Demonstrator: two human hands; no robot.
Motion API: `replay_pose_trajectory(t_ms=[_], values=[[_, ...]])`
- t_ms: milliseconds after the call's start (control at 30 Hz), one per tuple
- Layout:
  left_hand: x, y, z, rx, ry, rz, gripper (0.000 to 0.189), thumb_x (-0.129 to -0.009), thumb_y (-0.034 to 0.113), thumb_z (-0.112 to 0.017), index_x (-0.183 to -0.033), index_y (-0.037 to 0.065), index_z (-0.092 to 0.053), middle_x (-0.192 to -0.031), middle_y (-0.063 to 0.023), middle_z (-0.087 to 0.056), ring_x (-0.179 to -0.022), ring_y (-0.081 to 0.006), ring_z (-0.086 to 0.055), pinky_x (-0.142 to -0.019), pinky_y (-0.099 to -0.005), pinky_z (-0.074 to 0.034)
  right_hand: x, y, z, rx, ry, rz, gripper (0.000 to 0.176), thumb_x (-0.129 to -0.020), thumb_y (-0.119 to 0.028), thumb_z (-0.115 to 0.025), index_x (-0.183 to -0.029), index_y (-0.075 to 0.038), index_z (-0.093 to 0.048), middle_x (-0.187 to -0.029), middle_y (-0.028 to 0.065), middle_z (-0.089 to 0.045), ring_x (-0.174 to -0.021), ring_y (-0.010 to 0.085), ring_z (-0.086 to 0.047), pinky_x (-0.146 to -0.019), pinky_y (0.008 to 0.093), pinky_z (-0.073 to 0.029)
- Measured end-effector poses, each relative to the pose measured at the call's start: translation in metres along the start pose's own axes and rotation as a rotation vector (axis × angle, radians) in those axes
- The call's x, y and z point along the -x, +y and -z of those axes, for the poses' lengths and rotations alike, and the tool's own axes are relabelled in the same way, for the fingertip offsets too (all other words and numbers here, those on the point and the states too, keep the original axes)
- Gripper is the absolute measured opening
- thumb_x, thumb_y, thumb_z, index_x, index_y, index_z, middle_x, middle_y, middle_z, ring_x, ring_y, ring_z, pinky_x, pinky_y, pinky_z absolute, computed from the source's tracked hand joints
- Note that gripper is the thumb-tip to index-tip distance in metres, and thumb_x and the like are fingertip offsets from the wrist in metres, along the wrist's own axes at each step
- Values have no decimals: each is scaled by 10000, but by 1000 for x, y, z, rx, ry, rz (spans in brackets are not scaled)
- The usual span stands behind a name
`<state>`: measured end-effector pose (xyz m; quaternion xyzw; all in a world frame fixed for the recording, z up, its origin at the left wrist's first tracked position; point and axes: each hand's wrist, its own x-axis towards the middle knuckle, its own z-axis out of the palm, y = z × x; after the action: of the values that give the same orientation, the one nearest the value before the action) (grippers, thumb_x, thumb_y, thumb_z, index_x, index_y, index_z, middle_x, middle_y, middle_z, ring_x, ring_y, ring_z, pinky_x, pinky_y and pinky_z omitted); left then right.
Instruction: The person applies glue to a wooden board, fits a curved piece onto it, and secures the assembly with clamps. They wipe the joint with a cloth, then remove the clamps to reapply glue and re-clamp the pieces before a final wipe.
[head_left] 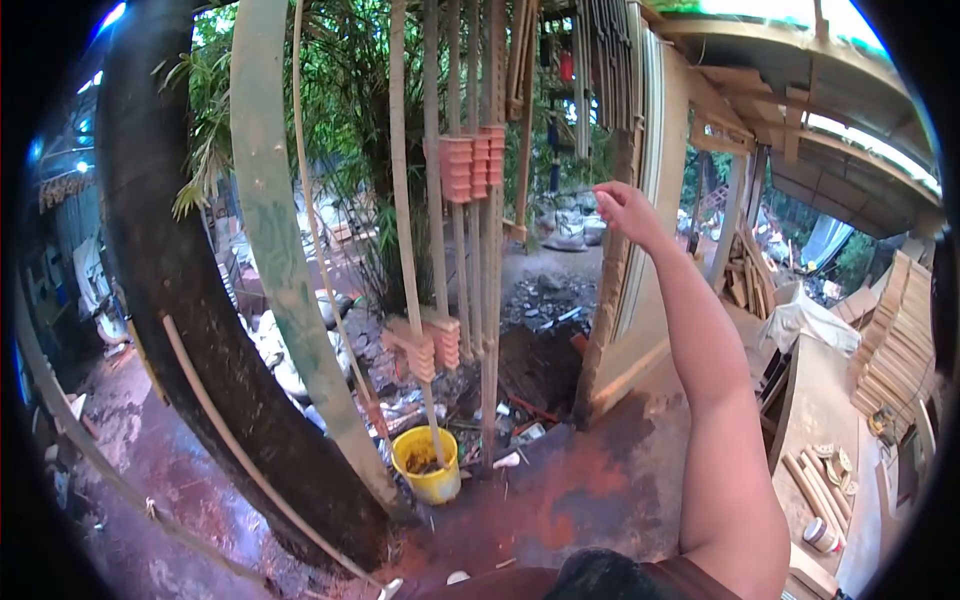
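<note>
My right hand (pixel 622 212) is raised at the end of an outstretched arm, in front of a wooden post. Its fingers are curled together in a pinch, and whatever they hold, if anything, is too small to make out. To its left, reddish-pink ridged pieces (pixel 470 166) hang on upright poles. Lower down, more pink ridged pieces (pixel 422 345) are on the poles. Below them is a yellow bucket (pixel 428 484), with dark stuff inside and a thin pole standing in it. My left hand is out of view.
A dark curved trunk (pixel 200 300) and a pale green board (pixel 270 200) stand at left. Dark strips (pixel 603 60) hang above my hand. At right, a bench (pixel 818 400) holds wooden sticks and a jar (pixel 821 535), near stacked slats (pixel 895 340). Red stains mark the floor.
</note>
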<state>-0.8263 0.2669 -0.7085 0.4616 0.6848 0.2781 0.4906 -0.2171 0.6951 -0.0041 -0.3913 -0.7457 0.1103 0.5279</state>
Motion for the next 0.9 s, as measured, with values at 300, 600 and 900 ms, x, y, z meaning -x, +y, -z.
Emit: replay_pose_trajectory(t_ms=[300, 600, 900], values=[[-162, 43, 24, 196, -28, 9, 220, -814, 250, -728, -935, 68, -701, -826, -16, -682, -722, -121, -603, -625, -303, -514, -186, 117, -8, 453, 398, 42, 423, -872, -303, -670, -1182, -23, -599, -1053, 168, -679, -975, 280, -652, -855, 358, -499], [-223, 145, -60, 164, 340, -143, 226, -928, 258, -620, -1009, 52, -666, -871, -25, -662, -747, -119, -582, -655, -288, -497, -324, 209, 13, 487, 478, 49, 515, -808, -413, -678, -1082, 20, -631, -1059, 272, -644, -1045, 382, -619, -905, 432, -482], [-214, 236, -146, 188, 433, -158, 239, -940, 263, -610, -1026, 43, -642, -891, -26, -644, -779, -115, -567, -699, -281, -488, -334, 146, -39, -686, 199, -76, 219, -924, -263, -553, -907, -45, -574, -598, 29, -516, -467, 164, -518, -432, 288, -416]])
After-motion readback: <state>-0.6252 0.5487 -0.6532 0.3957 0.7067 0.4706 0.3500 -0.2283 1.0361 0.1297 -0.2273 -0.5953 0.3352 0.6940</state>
